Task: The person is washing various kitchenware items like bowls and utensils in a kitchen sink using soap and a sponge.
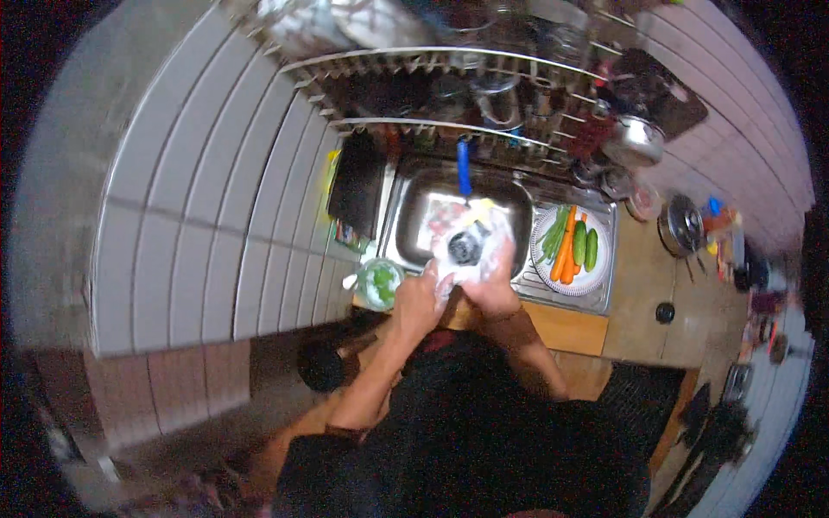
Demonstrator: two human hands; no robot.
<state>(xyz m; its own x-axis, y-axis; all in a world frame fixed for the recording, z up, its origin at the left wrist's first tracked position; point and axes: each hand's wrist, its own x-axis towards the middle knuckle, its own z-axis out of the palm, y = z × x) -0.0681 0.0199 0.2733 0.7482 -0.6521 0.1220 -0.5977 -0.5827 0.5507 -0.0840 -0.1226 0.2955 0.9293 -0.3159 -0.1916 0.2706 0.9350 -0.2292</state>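
My left hand (418,299) and my right hand (495,285) come together above the stainless steel sink basin (409,194). Between them is a foam-covered round item (465,248) with a dark middle; blur hides exactly what it is. My left hand grips its near left side. White suds coat my right hand, which wraps the item's right side. A yellow patch (482,210), possibly a sponge, shows at the far side by my right fingers. Overhead, a blue tap spout (463,168) points into the basin.
A plate (539,259) of carrots (562,256), cucumbers (591,249) and green beans (554,238) stands on the drainboard at right. Left of the basin is a sudsy tub (369,294) with something green inside. A wire dish rack (447,122) hangs above; a pot (680,226) stands far right.
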